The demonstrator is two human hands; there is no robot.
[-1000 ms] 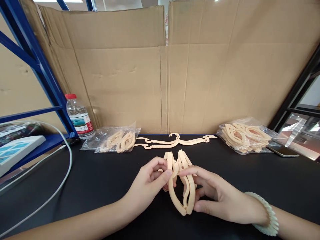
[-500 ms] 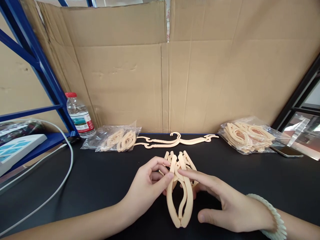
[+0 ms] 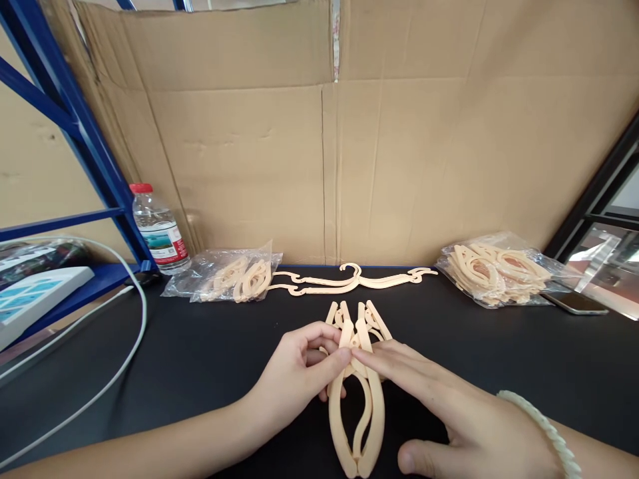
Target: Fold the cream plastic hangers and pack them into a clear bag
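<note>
Your left hand pinches the folded hanger by its left arm, thumb on top; its fingers curl behind, partly hidden. Your right hand is spread wide, thumb well out from the fingers. Its forefinger tip lies against the hanger near the pivot; the other fingertips are covered, so you can't tell whether they touch anything.

The hanger is above the bench, toward the near edge, its joined tip almost at the bottom of the view. More beige hanger parts show just beyond it, partly blocked by it and your fingers; how many is hard to make out.

Along the bench's back edge lies a pair of opened hangers, overlapping, their left ends beside a clear bag near the back left corner. A bottle stands behind that bag. Toward the back right corner, a fuller bag blurs its hangers under shiny plastic and partly covers a phone. Your bracelet is cut off below.
</note>
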